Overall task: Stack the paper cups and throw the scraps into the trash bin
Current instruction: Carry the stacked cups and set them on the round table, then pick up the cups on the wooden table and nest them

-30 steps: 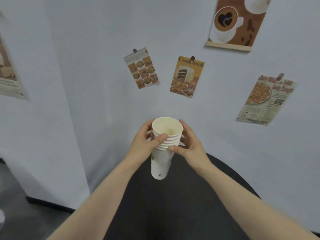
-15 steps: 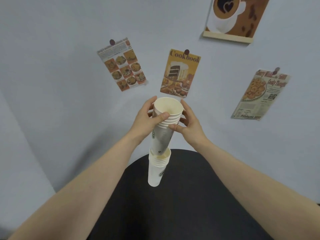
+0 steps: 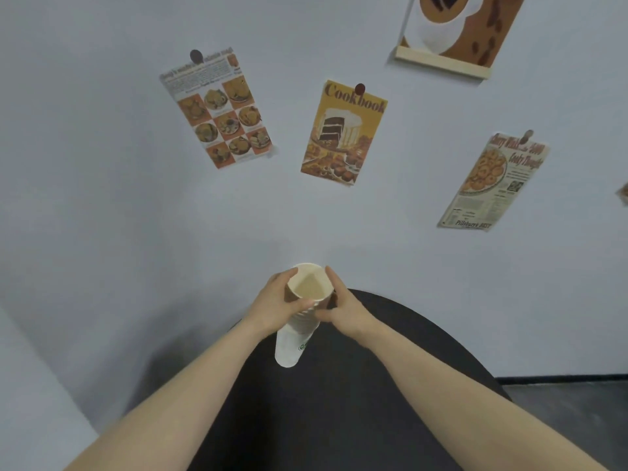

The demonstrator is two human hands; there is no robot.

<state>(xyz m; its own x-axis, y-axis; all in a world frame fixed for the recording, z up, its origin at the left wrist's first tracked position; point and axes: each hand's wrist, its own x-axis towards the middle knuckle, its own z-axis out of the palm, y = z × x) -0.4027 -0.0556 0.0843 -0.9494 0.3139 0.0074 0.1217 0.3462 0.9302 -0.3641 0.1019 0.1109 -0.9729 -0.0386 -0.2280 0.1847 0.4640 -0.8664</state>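
- Left hand (image 3: 272, 305) at about 9 o'clock of the paper cup stack (image 3: 299, 317); its fingers (image 3: 302, 304) curl round the stack's upper rims, grasping it.
- Paper cup stack held between both hands above the dark round bench (image 3: 373, 385), tilted, mouth toward the wall, base toward the camera; several rolled rims show nested under the top cup; a green mark near the lower end.
- Right hand (image 3: 343, 309) at about 3 o'clock of the stack, thumb and fingers wrapped on the rims, grasping too.
- Wall behind, left to right: recipe sheet (image 3: 219, 110) at 11 o'clock, "Cookbook" poster (image 3: 343, 134) at 12, coffee poster (image 3: 452, 28) at 1, doughnut clipping (image 3: 492, 181) at 2.
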